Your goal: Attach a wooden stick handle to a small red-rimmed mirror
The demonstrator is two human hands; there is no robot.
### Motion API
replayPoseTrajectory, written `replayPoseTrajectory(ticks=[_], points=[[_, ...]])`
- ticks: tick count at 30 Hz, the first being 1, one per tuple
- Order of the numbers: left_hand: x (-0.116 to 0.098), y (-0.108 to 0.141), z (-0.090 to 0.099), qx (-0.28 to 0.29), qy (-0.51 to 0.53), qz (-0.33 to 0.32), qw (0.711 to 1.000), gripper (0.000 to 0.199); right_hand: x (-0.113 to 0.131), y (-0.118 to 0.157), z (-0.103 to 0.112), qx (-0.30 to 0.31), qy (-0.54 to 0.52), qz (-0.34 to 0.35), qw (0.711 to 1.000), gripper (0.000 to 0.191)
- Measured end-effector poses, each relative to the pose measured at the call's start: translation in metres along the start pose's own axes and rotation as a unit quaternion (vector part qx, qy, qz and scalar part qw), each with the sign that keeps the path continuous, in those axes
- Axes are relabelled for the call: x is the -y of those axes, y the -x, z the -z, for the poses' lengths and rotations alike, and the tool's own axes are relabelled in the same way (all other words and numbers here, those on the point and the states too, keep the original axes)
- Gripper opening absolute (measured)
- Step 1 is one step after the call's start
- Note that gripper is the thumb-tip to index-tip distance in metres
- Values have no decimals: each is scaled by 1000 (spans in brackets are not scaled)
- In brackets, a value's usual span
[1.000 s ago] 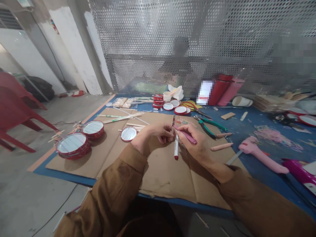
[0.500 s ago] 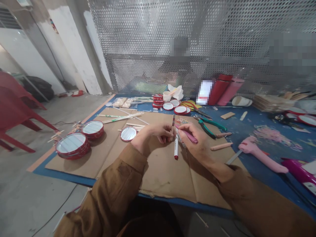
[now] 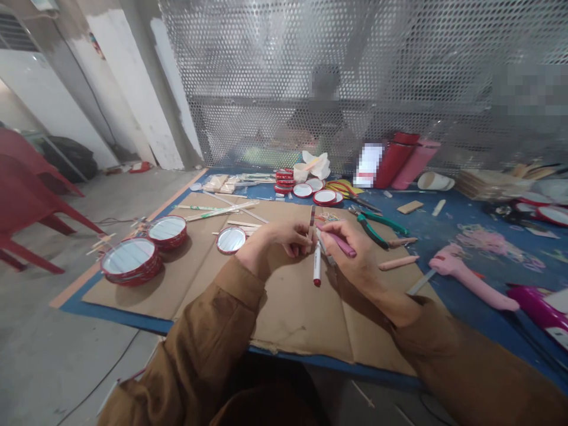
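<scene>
My left hand (image 3: pixel 289 238) is closed on a slim wooden craft stick (image 3: pixel 312 219), which stands nearly upright and has dark reddish bands near its top. Close by on the right, my right hand (image 3: pixel 352 251) pinches a pink-purple marker pen (image 3: pixel 342 244), its tip end close to the stick and partly hidden by the fingers. Between the two hands a white marker (image 3: pixel 316 265) with a red end points towards me; whether it lies on the cardboard (image 3: pixel 293 313) or is held, I cannot tell. A small round red-rimmed tin (image 3: pixel 231 240) lies left of my left hand.
Red drum-like tins (image 3: pixel 131 263) stand at the left. Pliers (image 3: pixel 373 229), a pink glue gun (image 3: pixel 470 275) and loose rubber bands (image 3: pixel 499 242) lie on the right. Behind are red-rimmed lids (image 3: pixel 325 197), a phone (image 3: pixel 369 165), a red bottle (image 3: pixel 397 160) and a perforated metal screen (image 3: pixel 266 77).
</scene>
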State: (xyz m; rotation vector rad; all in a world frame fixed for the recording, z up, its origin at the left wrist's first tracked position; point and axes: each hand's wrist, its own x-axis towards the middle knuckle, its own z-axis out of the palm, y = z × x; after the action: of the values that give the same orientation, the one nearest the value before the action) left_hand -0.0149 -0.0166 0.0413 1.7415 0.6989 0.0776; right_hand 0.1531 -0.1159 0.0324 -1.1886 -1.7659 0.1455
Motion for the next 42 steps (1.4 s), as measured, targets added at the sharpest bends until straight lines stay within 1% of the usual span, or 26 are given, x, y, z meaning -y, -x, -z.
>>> replayPoseTrajectory(ticks=[5, 9, 14, 18, 22, 25, 31, 35, 38, 40, 42], points=[[-1, 0, 0, 7, -4, 1, 1000, 4, 3, -1, 0, -11, -8, 3, 1000, 9], [-2, 1, 0, 0, -9, 6, 1000, 3, 2, -1, 1, 12, -1, 14, 1000, 8], [-2, 1, 0, 5, -11, 6, 1000, 3, 3, -1, 1, -2, -4, 15, 1000, 10], [-4, 3, -1, -1, -14, 13, 1000, 1, 3, -1, 1, 16, -7, 14, 1000, 10], [-4, 4, -2, -4, -3, -1, 1000, 6, 1, -1, 1, -5, -18, -4, 1000, 11], [-2, 4, -1, 2, 2, -12, 1000, 9, 0, 0, 1, -6, -19, -8, 1000, 11], [-1, 2, -1, 1, -7, -8, 1000, 6, 1, 0, 0, -17, -18, -3, 1000, 10], [-3, 1, -1, -5, -12, 9, 1000, 2, 3, -1, 0, -10, -12, 1, 1000, 9], [-4, 1, -1, -3, -19, 18, 1000, 3, 5, -2, 0, 9, -12, 6, 1000, 8], [-4, 2, -1, -4, -15, 16, 1000, 2, 6, -3, 1, 19, -17, 8, 1000, 7], [-3, 2, 0, -4, -6, 9, 1000, 5, 5, -2, 2, 16, -16, 12, 1000, 7]])
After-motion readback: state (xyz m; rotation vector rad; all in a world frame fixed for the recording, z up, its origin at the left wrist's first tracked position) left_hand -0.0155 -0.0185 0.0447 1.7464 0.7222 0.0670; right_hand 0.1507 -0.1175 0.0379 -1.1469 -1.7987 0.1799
